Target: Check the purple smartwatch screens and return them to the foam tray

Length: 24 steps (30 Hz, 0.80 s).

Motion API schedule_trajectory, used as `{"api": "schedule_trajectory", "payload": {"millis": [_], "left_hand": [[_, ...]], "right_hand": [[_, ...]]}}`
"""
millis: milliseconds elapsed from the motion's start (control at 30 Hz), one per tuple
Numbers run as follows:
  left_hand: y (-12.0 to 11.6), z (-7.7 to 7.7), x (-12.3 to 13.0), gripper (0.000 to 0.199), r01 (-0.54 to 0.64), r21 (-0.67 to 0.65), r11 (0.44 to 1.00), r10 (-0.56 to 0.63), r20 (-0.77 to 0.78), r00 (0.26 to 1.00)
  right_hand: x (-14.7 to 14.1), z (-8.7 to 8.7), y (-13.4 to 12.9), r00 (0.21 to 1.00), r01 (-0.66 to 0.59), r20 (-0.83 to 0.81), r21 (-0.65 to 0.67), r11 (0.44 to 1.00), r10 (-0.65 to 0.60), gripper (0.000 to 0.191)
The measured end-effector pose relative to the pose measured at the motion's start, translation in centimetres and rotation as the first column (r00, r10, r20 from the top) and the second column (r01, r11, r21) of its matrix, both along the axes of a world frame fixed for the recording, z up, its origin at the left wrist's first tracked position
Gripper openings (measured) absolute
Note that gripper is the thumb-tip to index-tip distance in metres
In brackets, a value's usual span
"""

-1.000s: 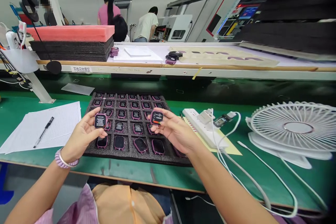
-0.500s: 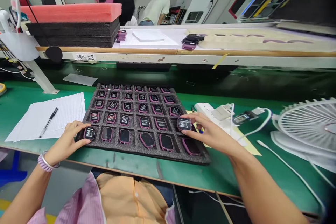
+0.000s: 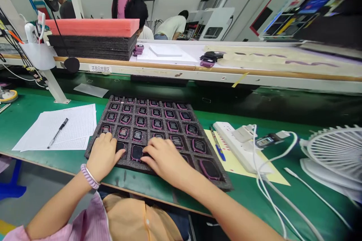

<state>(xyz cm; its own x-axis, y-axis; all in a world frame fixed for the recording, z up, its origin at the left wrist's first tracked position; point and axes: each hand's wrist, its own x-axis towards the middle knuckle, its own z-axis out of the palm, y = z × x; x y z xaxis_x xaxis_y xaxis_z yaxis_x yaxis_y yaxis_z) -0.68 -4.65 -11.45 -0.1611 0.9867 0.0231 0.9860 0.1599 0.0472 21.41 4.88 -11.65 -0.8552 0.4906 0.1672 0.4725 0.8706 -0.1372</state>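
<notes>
Foam tray (image 3: 195,113) of small devices (image 3: 173,125) sits near the green table's (image 3: 22,113) front edge. Both hands rest on its near row: left hand (image 3: 104,155) lies flat, right hand (image 3: 164,161) curled; whether either grips a device cannot be told.

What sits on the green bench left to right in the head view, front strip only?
Sheets of paper with a pen → left hand on the foam tray → right hand on the same tray → blue pen → power strip → white fan.
</notes>
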Motion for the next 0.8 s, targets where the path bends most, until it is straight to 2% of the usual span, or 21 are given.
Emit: {"api": "schedule_trajectory", "payload": {"millis": [100,233,300,367,433,500,533,567,600,633,700,733,767,800], "left_hand": [[0.5,0.3,1.1,0.034,-0.023,-0.051,0.998,0.023,0.013,1.000],[0.1,0.0,0.8,0.025,-0.021,-0.002,1.000,0.021,0.227,0.974],[0.0,-0.3,0.8,0.021,-0.034,0.003,0.999,0.031,0.323,0.946],[0.0,-0.8,0.9,0.028,-0.035,0.010,0.999,0.028,0.403,0.915],[0.0,-1.2,0.8,0.042,-0.029,0.041,0.999,0.005,0.482,0.876],[0.0,-1.5,0.5,0.040,-0.016,0.120,0.993,-0.056,0.574,0.817],[0.1,-1.4,0.3,0.033,-0.008,0.150,0.989,-0.091,0.642,0.761],[0.3,-1.2,0.0,0.027,-0.004,0.170,0.985,-0.122,0.727,0.675],[0.5,-0.9,-0.3,0.028,-0.004,0.180,0.984,-0.147,0.816,0.560],[0.8,-0.4,-0.5,0.035,-0.005,0.179,0.984,-0.159,0.890,0.428],[1.7,1.1,-0.7,0.052,-0.001,0.164,0.986,-0.161,0.968,0.195],[2.2,1.9,-0.7,0.058,-0.010,0.166,0.986,-0.163,0.978,0.127],[2.9,2.8,-0.6,0.064,-0.027,0.173,0.985,-0.170,0.982,0.085],[3.6,3.7,-0.4,0.069,-0.053,0.182,0.982,-0.180,0.983,0.044]], "right_hand": [[-3.6,0.2,-1.4,0.983,0.071,0.162,0.072,0.995,-0.082,0.016],[-4.2,0.1,-1.2,0.978,0.082,0.187,0.063,0.995,-0.092,0.017],[-4.0,0.2,-1.0,0.979,0.095,0.178,0.013,0.995,-0.096,0.017],[-3.7,0.3,-1.1,0.985,0.124,0.133,-0.064,0.990,-0.114,0.021],[-3.5,0.0,-1.5,0.990,0.136,0.043,-0.172,0.976,-0.131,0.024],[-3.1,-0.8,-2.0,0.991,0.089,-0.066,-0.290,0.953,-0.113,0.028],[-2.9,-1.2,-2.2,0.987,0.050,-0.126,-0.341,0.939,-0.098,0.035],[-2.6,-1.5,-2.2,0.980,0.012,-0.181,-0.381,0.924,-0.087,0.044],[-2.4,-1.6,-2.1,0.970,-0.020,-0.228,-0.411,0.912,-0.081,0.049],[-2.1,-1.5,-1.8,0.960,-0.046,-0.268,-0.431,0.901,-0.080,0.048],[-1.6,-0.6,-0.6,0.927,-0.109,-0.365,-0.480,0.871,-0.085,0.029],[-1.4,0.3,0.2,0.898,-0.164,-0.430,-0.530,0.832,-0.097,0.015],[-1.2,1.3,1.1,0.851,-0.236,-0.508,-0.600,0.765,-0.135,0.006],[-1.1,2.4,2.1,0.791,-0.319,-0.576,-0.673,0.667,-0.204,0.014]]}}
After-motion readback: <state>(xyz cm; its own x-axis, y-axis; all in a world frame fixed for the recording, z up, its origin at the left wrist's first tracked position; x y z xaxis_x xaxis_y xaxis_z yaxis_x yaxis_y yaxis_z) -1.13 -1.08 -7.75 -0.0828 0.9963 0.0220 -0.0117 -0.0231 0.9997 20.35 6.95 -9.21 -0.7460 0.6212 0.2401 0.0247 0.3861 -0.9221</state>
